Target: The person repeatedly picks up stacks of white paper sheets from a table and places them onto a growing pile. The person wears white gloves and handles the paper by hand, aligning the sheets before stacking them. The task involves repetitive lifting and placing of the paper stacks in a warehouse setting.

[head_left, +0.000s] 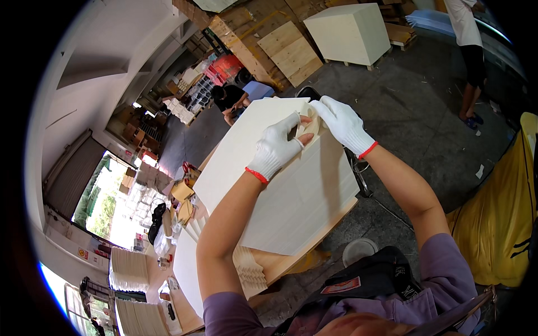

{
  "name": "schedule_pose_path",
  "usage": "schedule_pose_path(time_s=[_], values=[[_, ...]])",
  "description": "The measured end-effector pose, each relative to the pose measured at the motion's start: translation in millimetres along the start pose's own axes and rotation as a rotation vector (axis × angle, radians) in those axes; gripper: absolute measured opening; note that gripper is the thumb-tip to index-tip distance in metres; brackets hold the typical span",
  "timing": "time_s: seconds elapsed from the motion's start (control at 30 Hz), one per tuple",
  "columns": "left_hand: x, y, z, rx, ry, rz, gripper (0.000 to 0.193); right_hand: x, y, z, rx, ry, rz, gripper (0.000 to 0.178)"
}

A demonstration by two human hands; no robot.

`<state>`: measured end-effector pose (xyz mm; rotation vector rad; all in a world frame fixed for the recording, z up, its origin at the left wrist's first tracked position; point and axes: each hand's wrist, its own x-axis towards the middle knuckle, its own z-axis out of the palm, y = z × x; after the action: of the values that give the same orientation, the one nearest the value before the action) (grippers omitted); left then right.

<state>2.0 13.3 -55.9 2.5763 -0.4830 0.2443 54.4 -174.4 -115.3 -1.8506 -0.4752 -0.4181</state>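
Left hand (276, 147), white knit glove with red cuff: fingers closed together, pinching a small folded piece of cream paper (307, 127) at the far edge of the stack.

Right hand (343, 123), same glove: fingers curled over the folded piece from the right, so both hands grip it between them, likely to steady the crease.

Stack of large cream sheets (291, 190): lies flat on a wooden table (291, 259), overhanging toward the near left.

Pleated paper pieces (250, 274): on the near table edge, beside the left forearm.

Pale box on a pallet (350, 33): far right on the floor.

Yellow sack (496, 224): near right.
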Motion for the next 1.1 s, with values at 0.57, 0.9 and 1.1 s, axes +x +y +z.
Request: schedule_pose_path(time_s=[0.57, 0.9, 1.1], values=[[-2, 15, -4, 0.046, -0.035, -0.020, 0.034, 0, 4, 2, 0.063, 0.012, 0.023, 0.055], [-2, 22, -8, 0.071, -0.073, -0.051, 0.042, 0, 3, 0, 0.047, -0.002, 0.034, 0.053], [-15, 17, 0, 0.185, 0.150, 0.143, 0.044, 2, 8, -29, -0.008, -0.009, 0.121, 0.052]])
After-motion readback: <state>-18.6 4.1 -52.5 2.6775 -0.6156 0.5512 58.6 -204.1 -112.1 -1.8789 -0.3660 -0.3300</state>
